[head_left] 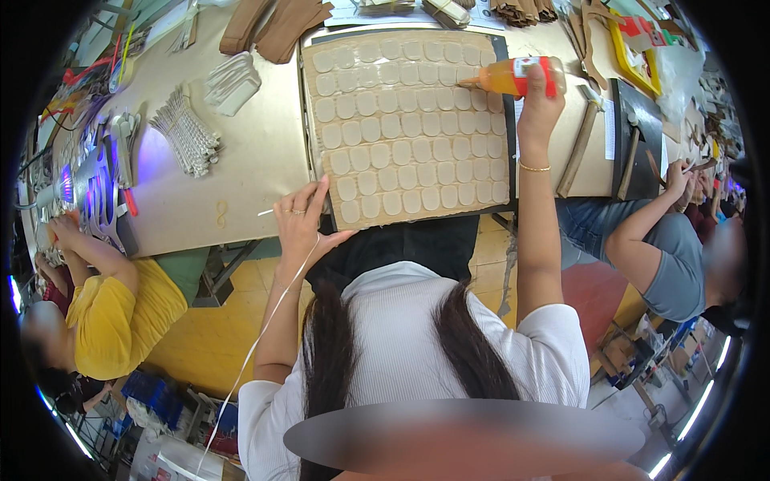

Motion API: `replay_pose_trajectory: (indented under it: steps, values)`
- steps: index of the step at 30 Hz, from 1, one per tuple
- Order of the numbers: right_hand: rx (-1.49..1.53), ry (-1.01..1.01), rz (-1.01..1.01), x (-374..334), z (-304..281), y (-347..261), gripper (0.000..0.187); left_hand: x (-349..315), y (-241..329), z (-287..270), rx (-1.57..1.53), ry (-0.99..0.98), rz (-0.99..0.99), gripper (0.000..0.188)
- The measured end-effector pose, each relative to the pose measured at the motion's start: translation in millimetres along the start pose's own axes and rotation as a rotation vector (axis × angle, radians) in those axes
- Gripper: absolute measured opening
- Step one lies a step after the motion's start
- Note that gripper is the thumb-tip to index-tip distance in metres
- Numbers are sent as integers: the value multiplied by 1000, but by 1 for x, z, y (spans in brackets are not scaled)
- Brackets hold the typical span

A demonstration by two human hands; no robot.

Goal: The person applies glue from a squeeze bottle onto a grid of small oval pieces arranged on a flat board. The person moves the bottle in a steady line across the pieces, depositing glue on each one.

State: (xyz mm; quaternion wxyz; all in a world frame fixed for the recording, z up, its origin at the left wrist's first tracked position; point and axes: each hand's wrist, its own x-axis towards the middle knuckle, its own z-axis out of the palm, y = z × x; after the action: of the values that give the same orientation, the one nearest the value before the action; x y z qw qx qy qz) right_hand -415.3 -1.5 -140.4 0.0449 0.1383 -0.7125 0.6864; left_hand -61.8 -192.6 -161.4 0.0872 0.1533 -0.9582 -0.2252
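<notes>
Brown strips (290, 30) at the far edge of the worktop (265, 160) are cropped above. The right hand (539, 116) partly covers the bottle (505, 78); nozzle contact with the board (465, 208) is indiscernible.

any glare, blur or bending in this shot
Head view: lines curve toward the rim and the corners go black; purple-blue glare falls on the table at left; some upper pale pieces shine; the bottle looks fairly sharp; a blurred oval patch covers part of the bottom.

Bright light, purple glare on the left tabletop (257, 172), curved, black-rimmed edges.
</notes>
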Motion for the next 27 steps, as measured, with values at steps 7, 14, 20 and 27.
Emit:
replay_pose_trajectory:
  steps: [7, 14, 20, 27]
  values:
    - [145, 40, -9, 15, -12, -2, 38, 0, -2, 1, 3, -14, 7, 101]
    - [39, 48, 27, 17, -6, 5, 41, -1, -1, 2, 15, -13, 1, 102]
    - [45, 43, 12, 16, 2, 8, 43, -1, -2, 2, 17, -30, -9, 104]
    - [50, 91, 7, 19, -10, 1, 43, -1, -2, 3, 24, -19, -4, 103]
